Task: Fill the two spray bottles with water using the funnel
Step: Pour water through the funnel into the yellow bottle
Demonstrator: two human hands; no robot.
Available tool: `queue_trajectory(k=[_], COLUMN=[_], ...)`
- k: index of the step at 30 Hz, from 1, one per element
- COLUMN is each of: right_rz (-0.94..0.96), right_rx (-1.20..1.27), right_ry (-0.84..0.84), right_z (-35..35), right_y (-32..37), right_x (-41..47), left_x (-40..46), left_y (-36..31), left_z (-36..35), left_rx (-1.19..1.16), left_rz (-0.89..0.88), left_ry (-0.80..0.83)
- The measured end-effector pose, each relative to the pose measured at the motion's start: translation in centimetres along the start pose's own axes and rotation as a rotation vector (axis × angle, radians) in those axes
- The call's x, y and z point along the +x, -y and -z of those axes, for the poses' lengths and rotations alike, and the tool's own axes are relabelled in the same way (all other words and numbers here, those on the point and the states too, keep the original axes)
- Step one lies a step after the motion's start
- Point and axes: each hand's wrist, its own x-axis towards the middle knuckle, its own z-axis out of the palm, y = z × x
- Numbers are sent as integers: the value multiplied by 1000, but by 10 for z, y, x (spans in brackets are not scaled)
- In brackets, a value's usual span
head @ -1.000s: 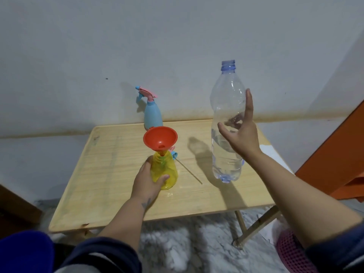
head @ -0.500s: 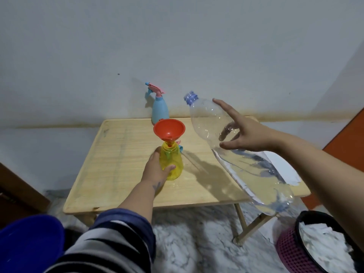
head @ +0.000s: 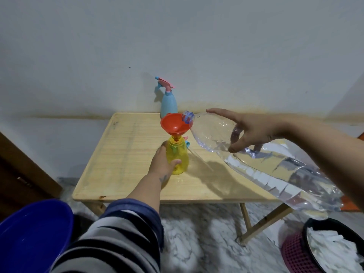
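We grip the clear plastic water bottle (head: 246,152) w/ right hand (head: 250,131), mouth at orange plastic funnel (head: 174,124); left hand (head: 164,162) clasps yellow spray bottle (head: 177,156) under funnel. Pour just starting; blue spray bottle (head: 168,103) behind funnel awaits, capped.

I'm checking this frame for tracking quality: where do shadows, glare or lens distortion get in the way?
Head view: the tilted clear plastic water bottle throws a dark shadow across the light wooden table; bright glints streak its lower body; wide-angle stretch enlarges the bottle's base and the right hand near the frame edge; the orange funnel and yellow spray bottle stay sharp.
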Motion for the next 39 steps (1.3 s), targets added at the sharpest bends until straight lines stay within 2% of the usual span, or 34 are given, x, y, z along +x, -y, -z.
queue_trajectory(k=[19, 32, 39], right_rz=[-91, -59, 15], right_rx=[-18, -35, 45], right_ry=[75, 59, 14], right_z=[14, 15, 8], right_y=[6, 13, 3], right_x=[3, -4, -5], left_x=[-1, -1, -1], left_y=[-3, -2, -3], left_z=[0, 1, 1], left_rx=[-2, -19, -10], left_rz=[36, 34, 23], left_ry=[15, 25, 24])
